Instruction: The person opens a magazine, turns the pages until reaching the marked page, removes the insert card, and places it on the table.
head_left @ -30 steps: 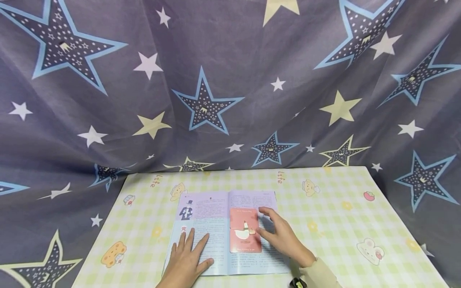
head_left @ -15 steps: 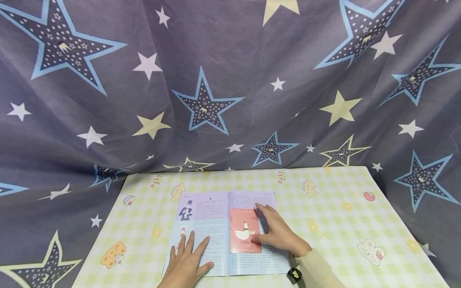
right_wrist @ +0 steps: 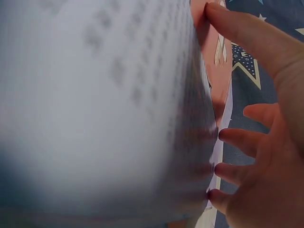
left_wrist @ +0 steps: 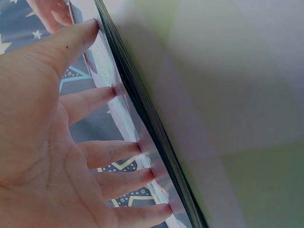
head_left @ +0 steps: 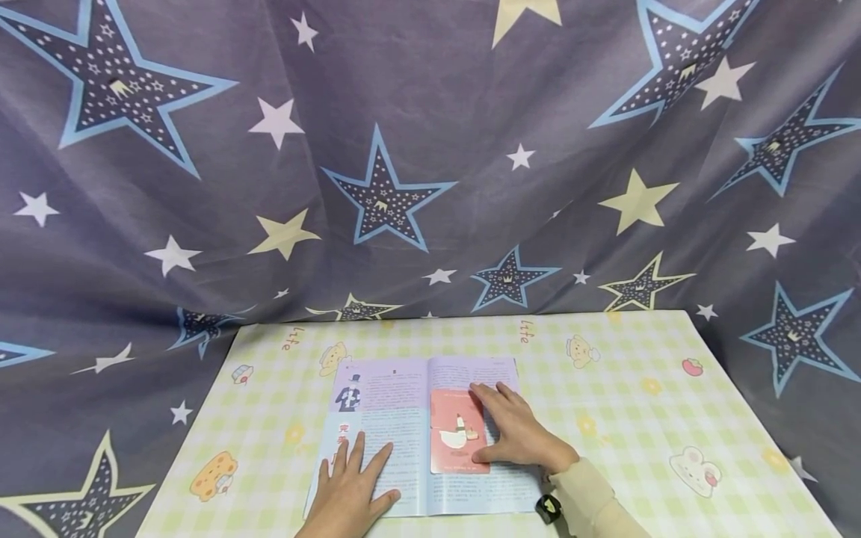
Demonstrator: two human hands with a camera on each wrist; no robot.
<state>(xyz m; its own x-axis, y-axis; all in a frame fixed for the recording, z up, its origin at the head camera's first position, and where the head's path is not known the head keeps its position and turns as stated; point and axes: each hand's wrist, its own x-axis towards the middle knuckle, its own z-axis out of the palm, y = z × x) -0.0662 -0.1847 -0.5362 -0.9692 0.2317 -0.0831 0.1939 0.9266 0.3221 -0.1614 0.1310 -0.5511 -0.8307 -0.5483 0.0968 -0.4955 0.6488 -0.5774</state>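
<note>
An open magazine [head_left: 397,478] lies flat on the table with its printed pages up. My left hand [head_left: 346,489] rests on the left page, fingers spread, all the fingertips touching paper in the left wrist view. On the right page, beside the fold, lies a pink card [head_left: 444,411] with a white goose picture and a line across its middle. My right hand [head_left: 521,433] arches over the card's right side. Its thumb [right_wrist: 228,19] touches the pink surface near the lower right corner, and the fingertips come down about the upper right edge. The right palm hides part of the page.
A green-and-white checked cloth [head_left: 625,463] with cartoon prints covers the table. Behind it hangs a dark curtain [head_left: 430,97] with stars. A small black object [head_left: 548,508] hangs by the right sleeve [head_left: 592,497].
My right hand has shifted a little left and down over the pink card, its thumb now on the lower right corner. The left hand stays on the left page.
</note>
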